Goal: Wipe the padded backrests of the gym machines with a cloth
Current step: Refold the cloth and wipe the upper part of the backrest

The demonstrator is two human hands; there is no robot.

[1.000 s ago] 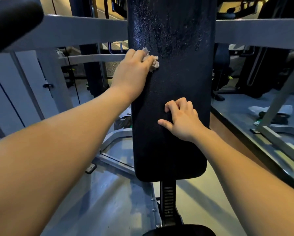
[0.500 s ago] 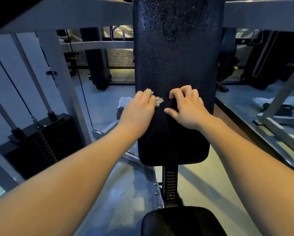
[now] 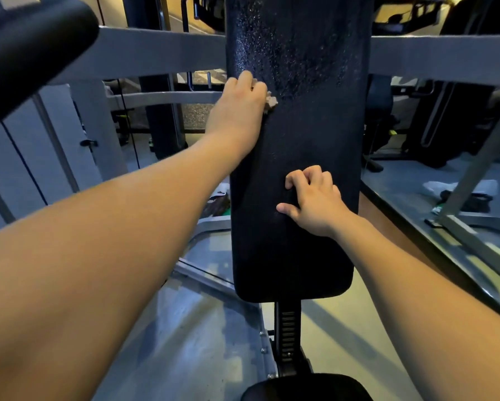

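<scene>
Here, left hand [image 3: 237,111] clutches cloth [image 3: 270,102] at the backrest [image 3: 295,146] edge; right hand [image 3: 315,204] curled, empty.

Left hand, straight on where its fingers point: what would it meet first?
The left hand, pressing the cloth on the backrest, points up along it; it would likely reach the speckled patch first.
</scene>
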